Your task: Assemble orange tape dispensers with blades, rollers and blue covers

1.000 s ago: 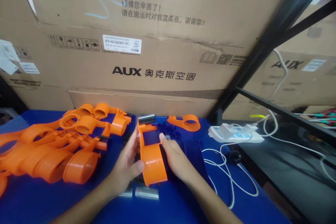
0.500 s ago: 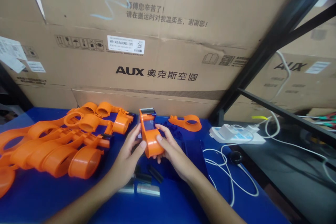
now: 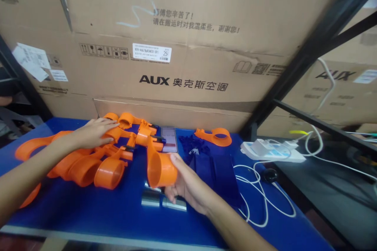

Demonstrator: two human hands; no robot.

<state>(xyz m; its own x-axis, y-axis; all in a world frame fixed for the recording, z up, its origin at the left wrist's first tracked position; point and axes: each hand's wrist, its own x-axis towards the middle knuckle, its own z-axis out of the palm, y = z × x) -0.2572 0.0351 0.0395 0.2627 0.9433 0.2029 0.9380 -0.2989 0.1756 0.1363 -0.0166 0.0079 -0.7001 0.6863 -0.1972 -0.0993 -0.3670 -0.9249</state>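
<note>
My right hand [image 3: 188, 182] grips an orange tape dispenser [image 3: 161, 169] by its round hub, above the blue table. The dispenser's arm points up and away, with a dark piece at its far end. My left hand [image 3: 96, 131] lies over a pile of orange tape dispensers [image 3: 108, 173] on the left, its fingers stretched out and apart. Fingertips reach the dispensers at the back of the pile; whether they press on one is unclear. Below my right hand lie dark and silvery flat pieces [image 3: 150, 199], partly covered by it.
A phone [image 3: 169, 141] lies behind the held dispenser, beside small dark-blue parts [image 3: 191, 143]. Another orange dispenser [image 3: 216, 137] rests near the cardboard box [image 3: 182, 106]. On the right are a white power strip [image 3: 273, 155], looped cables [image 3: 266, 211] and a black metal frame [image 3: 309, 49].
My left hand has let go of the held dispenser and moved left over the pile. The right hand keeps the dispenser, now slightly lower and nearer. The view has shifted a little left.
</note>
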